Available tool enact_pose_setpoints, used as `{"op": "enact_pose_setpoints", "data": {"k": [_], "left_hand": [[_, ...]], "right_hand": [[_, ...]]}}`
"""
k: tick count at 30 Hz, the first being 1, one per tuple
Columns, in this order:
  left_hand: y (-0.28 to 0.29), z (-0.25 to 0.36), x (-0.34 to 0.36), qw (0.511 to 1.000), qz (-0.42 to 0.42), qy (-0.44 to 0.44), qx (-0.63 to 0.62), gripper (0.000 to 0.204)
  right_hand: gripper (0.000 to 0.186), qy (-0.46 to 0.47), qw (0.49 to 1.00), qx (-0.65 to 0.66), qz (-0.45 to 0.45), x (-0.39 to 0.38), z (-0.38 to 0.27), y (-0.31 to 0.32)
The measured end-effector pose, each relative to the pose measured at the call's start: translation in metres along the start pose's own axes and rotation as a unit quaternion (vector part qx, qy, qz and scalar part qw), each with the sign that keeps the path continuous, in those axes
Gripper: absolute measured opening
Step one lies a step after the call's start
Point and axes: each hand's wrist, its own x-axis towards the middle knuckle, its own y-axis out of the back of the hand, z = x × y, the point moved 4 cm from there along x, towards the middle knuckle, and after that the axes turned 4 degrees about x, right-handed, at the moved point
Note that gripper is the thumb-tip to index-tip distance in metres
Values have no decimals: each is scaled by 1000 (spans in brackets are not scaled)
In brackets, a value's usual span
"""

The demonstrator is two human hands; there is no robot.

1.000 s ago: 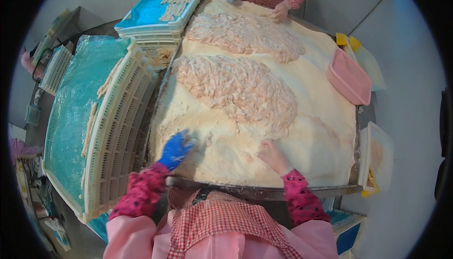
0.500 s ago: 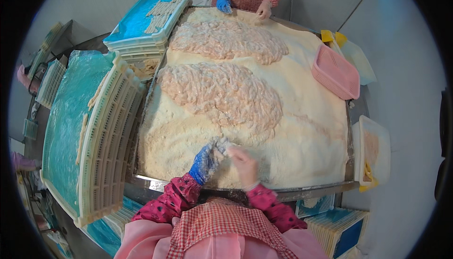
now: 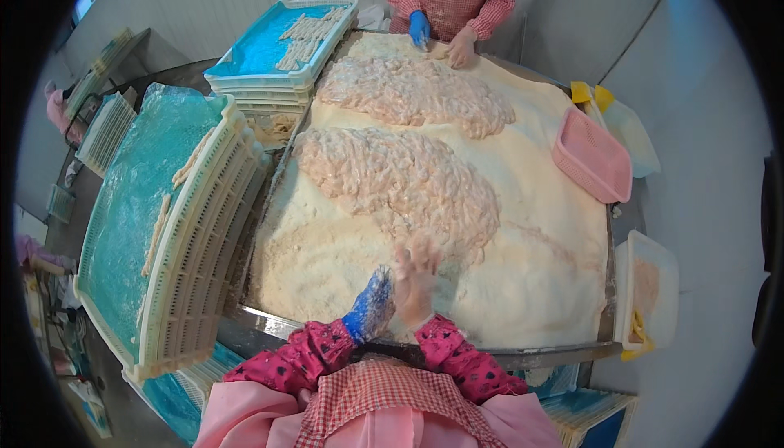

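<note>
My left hand (image 3: 372, 306), in a blue glove dusted with white coating, is at the near edge of the table with its fingers stretched out. My right hand (image 3: 416, 278), in a pale thin glove, is right beside it, fingers spread and slightly blurred. No piece shows in either hand. Both are over a thick layer of off-white powdery coating (image 3: 539, 285). Just beyond my fingers lies a heap of raw pale-pink meat strips (image 3: 400, 174). Farther back is a second heap of meat strips (image 3: 416, 93).
Stacked white trays (image 3: 188, 260) with blue-green film stand at left, a few coated strips on top. Behind them is another tray stack (image 3: 306, 80) with coated strips. A pink basket (image 3: 592, 154) and a white tub (image 3: 649, 293) sit right. A co-worker's gloved hands (image 3: 441, 40) work at the far edge.
My right hand has moved forward, and its fingers have spread. My left hand has come slightly back toward me, fingers straightened. The whole view has shifted a little.
</note>
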Motion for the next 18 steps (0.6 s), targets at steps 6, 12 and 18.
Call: {"op": "enact_pose_setpoints", "data": {"k": [6, 12, 18], "left_hand": [[-17, 7, -5, 960, 90, -246, 104, 52], [92, 6, 34, 926, 163, -338, -46, 47], [19, 130, -93, 960, 156, -222, 64, 43]], "right_hand": [[53, 15, 996, 88, -18, 0, -6, -9], [56, -27, 944, 313, -104, 15, -22, -49], [20, -26, 990, -136, 9, 128, 123, -61]]}}
